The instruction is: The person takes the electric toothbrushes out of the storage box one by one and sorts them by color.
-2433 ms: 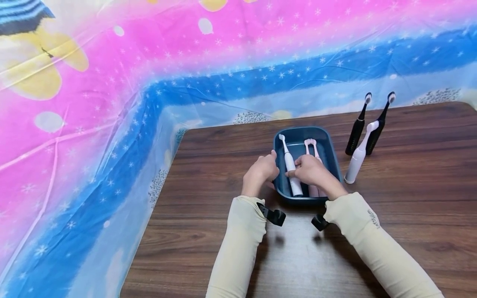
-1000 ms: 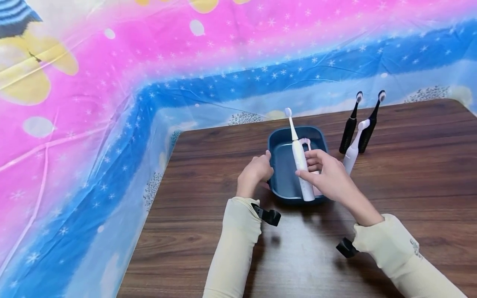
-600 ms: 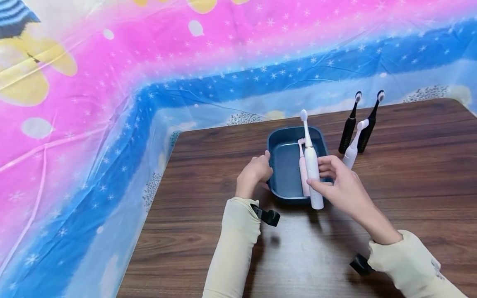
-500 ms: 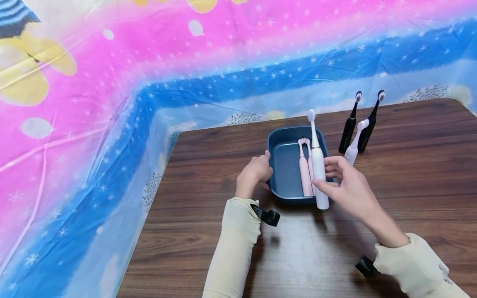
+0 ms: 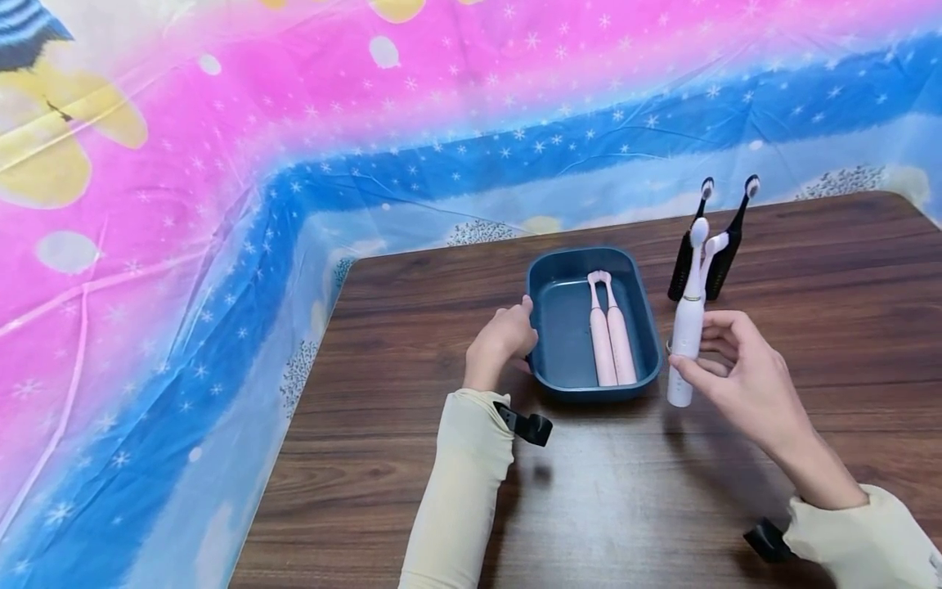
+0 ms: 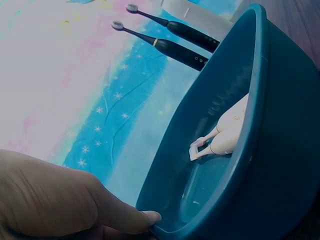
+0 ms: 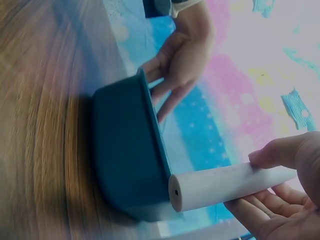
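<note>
My right hand (image 5: 758, 388) pinches a white electric toothbrush (image 5: 688, 327) between thumb and fingers, upright, to the right of the bin. Its handle end (image 7: 200, 190) faces the camera in the right wrist view. With the left hand (image 5: 503, 339) I grip the left rim of a dark blue plastic bin (image 5: 589, 395); the thumb (image 6: 127, 215) lies over the rim in the left wrist view. Inside the bin, two pink electric toothbrushes (image 5: 602, 348) lie side by side along its right half. A second white toothbrush (image 5: 715, 244) stands behind the held one, mostly hidden by it.
Two black electric toothbrushes (image 5: 727, 258) stand upright at the back right of the brown wooden table (image 5: 412, 368). A pink and blue patterned cloth (image 5: 441, 106) hangs along the table's back and left edges.
The white toothbrush has come up out of the bin and moved right with my right hand, past the bin's right wall. The left hand stays on the rim.
</note>
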Motion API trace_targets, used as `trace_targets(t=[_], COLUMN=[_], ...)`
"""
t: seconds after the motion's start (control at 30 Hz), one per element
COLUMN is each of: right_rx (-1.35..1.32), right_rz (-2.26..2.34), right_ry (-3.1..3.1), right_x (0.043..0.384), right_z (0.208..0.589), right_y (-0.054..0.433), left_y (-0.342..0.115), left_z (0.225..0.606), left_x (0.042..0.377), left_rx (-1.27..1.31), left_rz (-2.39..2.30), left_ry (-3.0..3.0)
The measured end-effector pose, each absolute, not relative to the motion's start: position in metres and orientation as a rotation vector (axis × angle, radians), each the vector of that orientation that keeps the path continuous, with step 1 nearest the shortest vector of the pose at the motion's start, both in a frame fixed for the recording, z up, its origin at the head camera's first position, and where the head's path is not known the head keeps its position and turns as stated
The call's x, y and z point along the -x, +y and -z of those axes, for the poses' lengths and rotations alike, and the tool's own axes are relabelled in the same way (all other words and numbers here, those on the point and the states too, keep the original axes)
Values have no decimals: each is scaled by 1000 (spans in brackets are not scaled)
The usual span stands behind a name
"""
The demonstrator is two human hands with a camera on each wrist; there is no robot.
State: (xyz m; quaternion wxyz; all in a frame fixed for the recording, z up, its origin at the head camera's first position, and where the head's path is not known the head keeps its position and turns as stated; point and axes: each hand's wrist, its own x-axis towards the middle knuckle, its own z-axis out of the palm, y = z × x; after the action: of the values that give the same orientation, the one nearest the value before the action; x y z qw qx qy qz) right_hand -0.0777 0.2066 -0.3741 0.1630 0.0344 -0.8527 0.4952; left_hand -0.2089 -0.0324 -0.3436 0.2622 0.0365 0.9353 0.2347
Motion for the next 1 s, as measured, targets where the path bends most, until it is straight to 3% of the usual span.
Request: trace_targets(t=[1.0], right_rx=[177], right_rz=[-1344], right_ry=[-2338], right_x=[114], right_z=[408], right_y=[262], left_y=[-31], left_z=[344], left_x=[210], left_rx=[-86], left_rz=[-625], left_ry=[2509])
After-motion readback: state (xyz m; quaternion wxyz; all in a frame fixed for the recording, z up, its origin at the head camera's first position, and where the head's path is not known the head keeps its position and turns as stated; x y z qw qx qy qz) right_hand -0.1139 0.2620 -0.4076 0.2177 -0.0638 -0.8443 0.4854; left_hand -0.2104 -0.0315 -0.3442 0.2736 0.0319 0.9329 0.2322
